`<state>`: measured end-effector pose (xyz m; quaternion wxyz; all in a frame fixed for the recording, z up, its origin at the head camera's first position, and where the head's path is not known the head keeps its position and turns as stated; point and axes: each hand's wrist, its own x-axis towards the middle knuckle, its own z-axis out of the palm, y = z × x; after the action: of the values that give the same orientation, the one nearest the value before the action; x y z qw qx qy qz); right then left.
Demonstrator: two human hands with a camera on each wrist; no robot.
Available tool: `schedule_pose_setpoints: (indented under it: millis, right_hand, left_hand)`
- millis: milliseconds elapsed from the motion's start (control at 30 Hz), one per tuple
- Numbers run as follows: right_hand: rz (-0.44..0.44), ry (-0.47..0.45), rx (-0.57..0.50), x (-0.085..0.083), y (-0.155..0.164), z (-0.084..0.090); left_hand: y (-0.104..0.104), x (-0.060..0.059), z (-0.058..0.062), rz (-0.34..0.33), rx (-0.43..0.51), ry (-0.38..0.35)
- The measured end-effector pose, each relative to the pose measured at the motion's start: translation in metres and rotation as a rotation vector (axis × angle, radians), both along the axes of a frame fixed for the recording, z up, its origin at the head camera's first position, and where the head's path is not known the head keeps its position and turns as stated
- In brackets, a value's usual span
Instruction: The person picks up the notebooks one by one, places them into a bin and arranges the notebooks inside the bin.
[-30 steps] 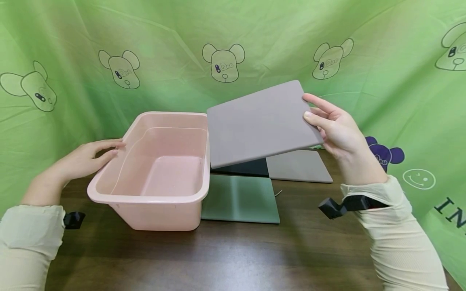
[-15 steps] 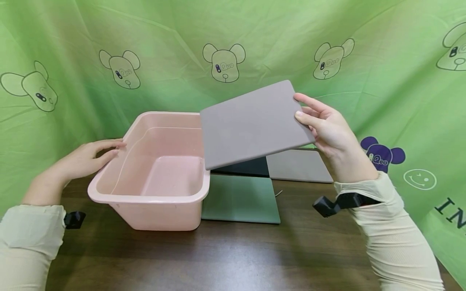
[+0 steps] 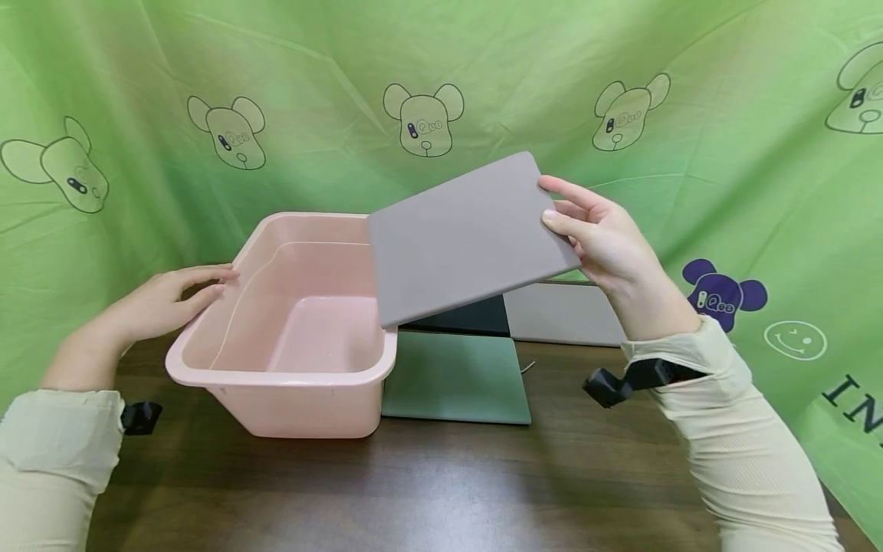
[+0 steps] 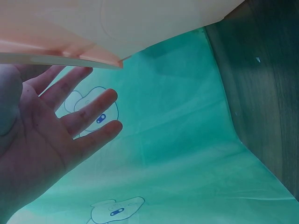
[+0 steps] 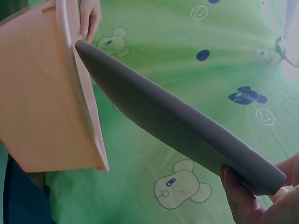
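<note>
My right hand (image 3: 614, 249) pinches the right edge of a grey notebook (image 3: 462, 245) between thumb and fingers. The notebook is held up at a tilt, its left end overlapping the right rim of a pink plastic tub (image 3: 317, 410). In the right wrist view the notebook (image 5: 173, 116) appears edge-on, with its far corner at the rim. My left hand (image 3: 162, 303) touches the tub's left rim with relaxed fingertips. From the left wrist view, that hand (image 4: 56, 126) has its fingers spread beneath the rim. Inside the tub, the visible floor is bare.
Right of the tub lies a green notebook (image 3: 455, 379) with a pale ribbon (image 3: 527, 366) beside it. Behind it are a dark notebook (image 3: 476, 316), partly hidden, and a light grey one (image 3: 562, 313). A green printed curtain (image 3: 331, 153) hangs behind the wooden table (image 3: 441, 491).
My right hand has carried the grey notebook leftward, so its left end now reaches past the tub's right rim. The left hand and the tub have stayed in place.
</note>
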<state>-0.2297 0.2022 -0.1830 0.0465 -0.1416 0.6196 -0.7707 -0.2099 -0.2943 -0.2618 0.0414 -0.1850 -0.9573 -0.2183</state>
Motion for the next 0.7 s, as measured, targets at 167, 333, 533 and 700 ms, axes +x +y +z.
schedule_pose_setpoints:
  millis: [167,333,533,700]
  right_hand:
    - [-0.018,0.011,0.059,-0.002,-0.007,0.002]
    - [-0.029,-0.003,0.118,-0.004,-0.012,0.005]
    - [-0.038,-0.017,0.152,-0.006,-0.018,0.006]
    - [-0.038,-0.017,0.159,-0.008,-0.024,0.007]
  left_hand:
    - [-0.001,0.001,-0.001,-0.001,0.005,-0.001]
    - [-0.001,0.001,-0.001,-0.005,0.007,0.005]
    - [-0.001,0.000,-0.001,-0.007,0.007,0.006]
    - [-0.001,0.000,-0.001,-0.009,0.010,0.010]
